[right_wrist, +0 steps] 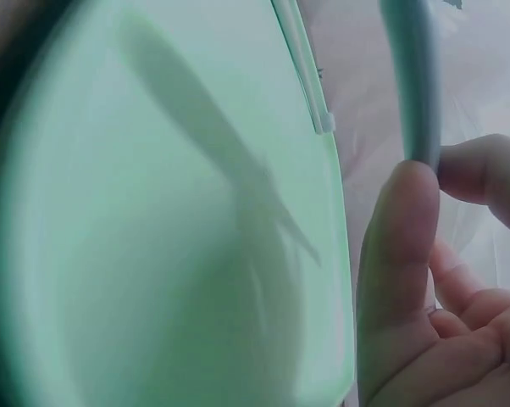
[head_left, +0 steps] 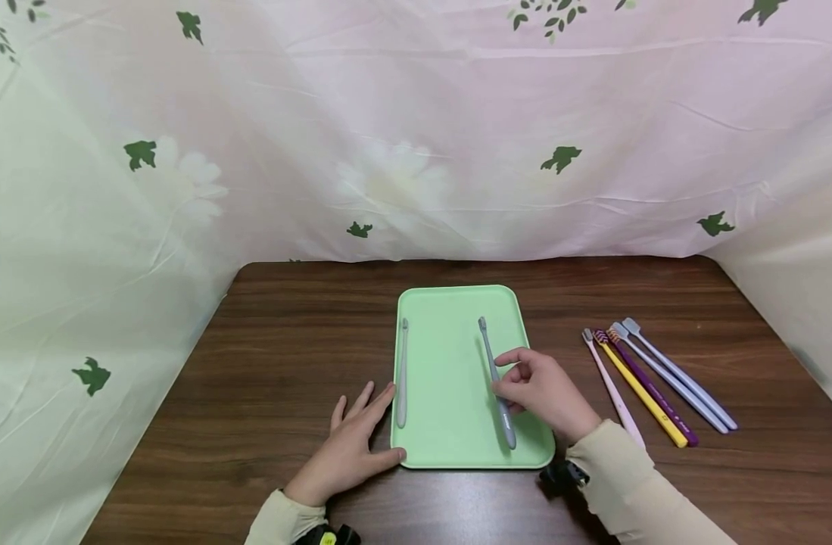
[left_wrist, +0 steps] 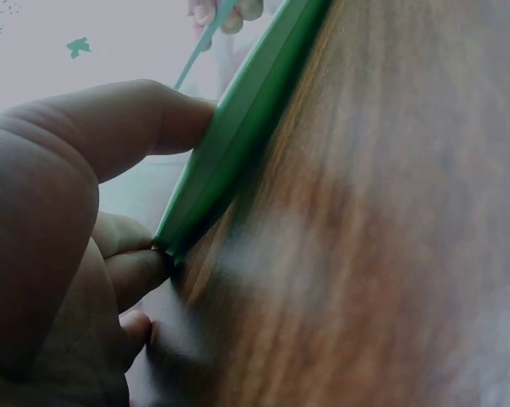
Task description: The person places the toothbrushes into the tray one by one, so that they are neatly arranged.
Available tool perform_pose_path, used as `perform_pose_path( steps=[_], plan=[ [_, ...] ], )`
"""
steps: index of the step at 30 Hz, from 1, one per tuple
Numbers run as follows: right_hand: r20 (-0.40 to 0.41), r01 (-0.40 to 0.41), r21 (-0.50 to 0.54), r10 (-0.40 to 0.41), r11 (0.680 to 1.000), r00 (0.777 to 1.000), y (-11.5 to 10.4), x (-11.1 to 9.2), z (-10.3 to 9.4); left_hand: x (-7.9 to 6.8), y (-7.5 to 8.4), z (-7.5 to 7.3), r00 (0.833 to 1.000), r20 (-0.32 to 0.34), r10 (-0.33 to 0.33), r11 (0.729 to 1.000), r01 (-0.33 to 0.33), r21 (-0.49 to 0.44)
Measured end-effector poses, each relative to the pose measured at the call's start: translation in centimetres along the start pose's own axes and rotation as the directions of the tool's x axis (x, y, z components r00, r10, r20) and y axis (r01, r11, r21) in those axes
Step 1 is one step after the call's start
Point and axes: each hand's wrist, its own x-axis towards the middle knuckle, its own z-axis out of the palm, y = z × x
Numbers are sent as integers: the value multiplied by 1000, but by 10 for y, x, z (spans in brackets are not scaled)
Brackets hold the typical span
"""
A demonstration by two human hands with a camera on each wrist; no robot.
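Observation:
A pale green tray (head_left: 450, 378) lies on the table. Between thumb and index finger my right hand (head_left: 541, 390) pinches a grey toothbrush (head_left: 504, 420), its head pointing away from me. The right wrist view shows this toothbrush (right_wrist: 414, 85) held above the tray (right_wrist: 179, 254), casting a shadow on it. Along the tray's left side lies another grey toothbrush (head_left: 403, 378). My left hand (head_left: 354, 446) has its fingers spread and touches the tray's near left corner. Seen from the left wrist, its thumb (left_wrist: 145, 123) meets the rim (left_wrist: 230, 144).
To the right of the tray, several toothbrushes lie side by side: a pink one (head_left: 613, 386), a yellow one (head_left: 643, 393), a purple one (head_left: 654, 390) and light blue ones (head_left: 681, 375). Patterned cloth (head_left: 402, 136) surrounds the brown wooden table (head_left: 286, 333).

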Motion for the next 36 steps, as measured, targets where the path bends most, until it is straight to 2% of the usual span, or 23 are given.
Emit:
perform_pose_path(
  steps=[17,27,36],
  plan=[
    [-5,-23,88,24,996,1000,-3,15,24,-1,1,1,1000,-22,11,1000,-11,7],
    [5,-32,131,32,991,999,-11,23,40,1,1,1,1000,-6,-7,1000,7,8],
    [-3,-64,146,65,987,998,-14,35,56,0,0,0,1000,3,17,1000,-17,21]
  ],
)
